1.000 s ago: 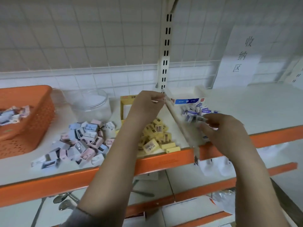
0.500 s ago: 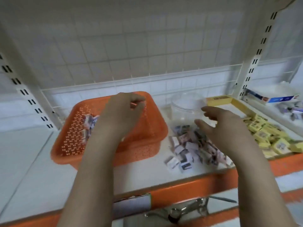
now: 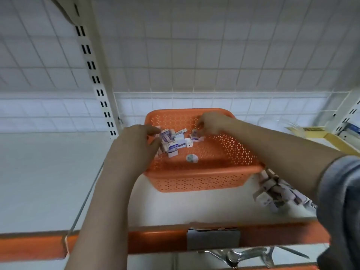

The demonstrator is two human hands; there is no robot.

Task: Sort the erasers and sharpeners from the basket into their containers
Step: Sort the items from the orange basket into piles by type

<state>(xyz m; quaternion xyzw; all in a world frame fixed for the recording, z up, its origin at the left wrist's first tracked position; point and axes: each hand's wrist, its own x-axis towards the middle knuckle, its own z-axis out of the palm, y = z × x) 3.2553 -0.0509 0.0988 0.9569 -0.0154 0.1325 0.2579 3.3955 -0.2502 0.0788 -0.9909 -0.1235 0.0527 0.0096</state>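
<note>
An orange perforated basket [image 3: 202,180] stands on the white shelf. Several small white and purple wrapped erasers [image 3: 175,143] lie in a heap in its back left part. My left hand [image 3: 136,141] reaches over the left rim, thumb and fingers apart against the heap's left side. My right hand [image 3: 213,123] is inside the basket at the back. Its fingertips are curled down and pinch a small eraser [image 3: 195,135] at the heap's right end. A loose pile of pastel sharpeners [image 3: 276,193] lies on the shelf right of the basket.
At the right stand a clear jar [image 3: 272,121], a yellow box [image 3: 315,131] and a blue-and-white box [image 3: 352,129]. A round sticker [image 3: 191,158] lies on the basket floor. The shelf has an orange front edge [image 3: 155,242] with a label holder [image 3: 213,238]. Metal utensils [image 3: 243,254] lie below.
The view swung left from the boxes to the basket. Both hands moved into the basket; the right one came over from above the sharpener pile.
</note>
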